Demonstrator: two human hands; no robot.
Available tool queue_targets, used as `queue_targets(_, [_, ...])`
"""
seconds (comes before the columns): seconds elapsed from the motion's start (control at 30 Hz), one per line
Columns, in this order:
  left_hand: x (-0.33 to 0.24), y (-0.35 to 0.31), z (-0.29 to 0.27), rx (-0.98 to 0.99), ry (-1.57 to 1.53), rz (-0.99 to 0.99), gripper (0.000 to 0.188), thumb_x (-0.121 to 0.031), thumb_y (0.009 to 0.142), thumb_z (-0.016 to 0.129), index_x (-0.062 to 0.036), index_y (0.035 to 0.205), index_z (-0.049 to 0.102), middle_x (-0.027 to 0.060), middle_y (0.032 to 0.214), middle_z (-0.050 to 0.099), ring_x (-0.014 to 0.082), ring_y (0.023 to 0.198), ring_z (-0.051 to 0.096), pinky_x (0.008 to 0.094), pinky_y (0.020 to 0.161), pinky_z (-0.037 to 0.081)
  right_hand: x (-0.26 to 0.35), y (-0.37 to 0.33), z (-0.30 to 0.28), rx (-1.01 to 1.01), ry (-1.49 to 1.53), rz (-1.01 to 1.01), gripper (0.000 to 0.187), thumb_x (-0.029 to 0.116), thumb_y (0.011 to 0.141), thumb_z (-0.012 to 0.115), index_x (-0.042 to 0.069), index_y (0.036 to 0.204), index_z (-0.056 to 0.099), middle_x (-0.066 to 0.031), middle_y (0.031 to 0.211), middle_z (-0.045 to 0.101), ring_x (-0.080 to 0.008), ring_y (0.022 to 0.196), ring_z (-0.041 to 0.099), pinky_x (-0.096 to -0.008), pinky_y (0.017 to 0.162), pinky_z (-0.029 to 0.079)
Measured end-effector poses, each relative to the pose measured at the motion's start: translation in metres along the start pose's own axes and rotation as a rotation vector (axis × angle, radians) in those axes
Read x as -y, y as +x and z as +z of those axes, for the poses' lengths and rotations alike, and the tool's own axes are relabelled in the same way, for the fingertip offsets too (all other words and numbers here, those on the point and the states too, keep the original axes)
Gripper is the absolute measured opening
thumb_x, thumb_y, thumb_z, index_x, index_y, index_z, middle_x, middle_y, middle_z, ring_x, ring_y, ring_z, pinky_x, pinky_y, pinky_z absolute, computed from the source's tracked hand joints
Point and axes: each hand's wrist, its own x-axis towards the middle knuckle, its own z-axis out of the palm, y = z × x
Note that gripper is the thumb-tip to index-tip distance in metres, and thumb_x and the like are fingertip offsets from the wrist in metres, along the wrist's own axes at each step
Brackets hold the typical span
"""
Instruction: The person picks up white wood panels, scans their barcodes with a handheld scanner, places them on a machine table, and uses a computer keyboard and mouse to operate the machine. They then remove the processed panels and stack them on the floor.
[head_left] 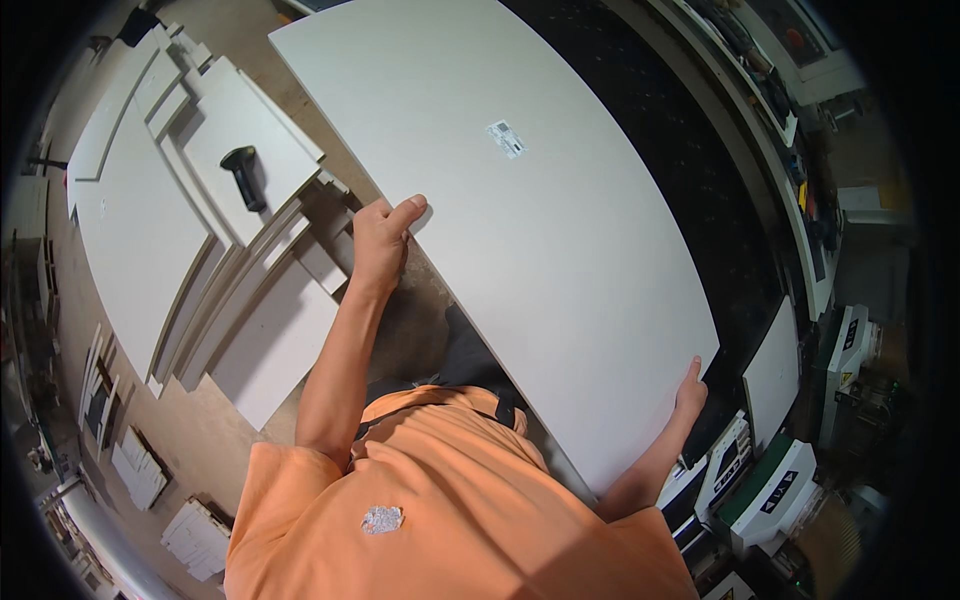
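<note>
in the head view, the long, flat white panel [560,250] partly covers the black speckled surface [705,190]. the left hand [380,245] is clamped on its left edge, thumb on top; the right hand [688,395] touches its right corner, fingers mostly hidden, grip impossible to tell. uneven support could tip it.

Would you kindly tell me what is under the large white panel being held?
Right of the panel a black surface shows, and left of it, floor. The left hand grips the panel's edge; whatever lies directly beneath is covered and cannot be seen.
</note>
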Motion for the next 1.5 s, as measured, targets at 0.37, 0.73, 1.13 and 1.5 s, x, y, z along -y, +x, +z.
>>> queue_targets(0.37, [0.029,-0.286,-0.301,-0.254,-0.272,0.203,0.029,-0.025,0.087,0.071,0.0035,0.091,0.066,-0.0009,0.064,0.053,0.0038,0.043,0.038,0.0218,0.037,0.028,0.008,-0.162,0.017,0.409,0.474,-0.301,0.065,0.048,0.100,0.056,-0.015,0.114,0.064,-0.0171,0.109,0.071,-0.0230,0.095,0.066,-0.0326,0.086,0.051])
queue_targets(0.73, [0.107,-0.529,-0.497,-0.809,-0.555,0.386,0.033,-0.023,0.089,0.067,0.0068,0.101,0.062,-0.0017,0.066,0.052,0.0031,0.041,0.032,0.0203,0.036,0.026,0.223,-0.486,0.024,0.807,0.532,-1.028,0.062,0.046,0.102,0.054,-0.012,0.123,0.061,-0.0142,0.116,0.069,-0.0208,0.100,0.065,-0.0307,0.088,0.050])
queue_targets(1.13, [0.188,-0.720,-0.644,-1.526,-0.858,0.310,0.029,-0.023,0.090,0.068,0.0035,0.100,0.062,-0.0024,0.068,0.052,0.0026,0.043,0.033,0.0209,0.037,0.026,0.288,-0.982,0.218,1.112,0.027,-1.800,0.074,0.057,0.100,0.051,-0.015,0.115,0.064,-0.0220,0.111,0.070,-0.0273,0.100,0.066,-0.0356,0.087,0.050])
queue_targets(1.5, [0.312,-0.919,-0.689,-2.176,-1.168,0.347,0.024,-0.021,0.089,0.069,-0.0023,0.077,0.058,-0.0034,0.056,0.042,0.0064,0.042,0.033,0.0256,0.039,0.023,-0.038,-1.468,0.208,1.279,-0.147,-2.534,0.077,0.059,0.097,0.054,-0.014,0.076,0.067,-0.0235,0.069,0.067,-0.0309,0.060,0.061,-0.0467,0.060,0.048])
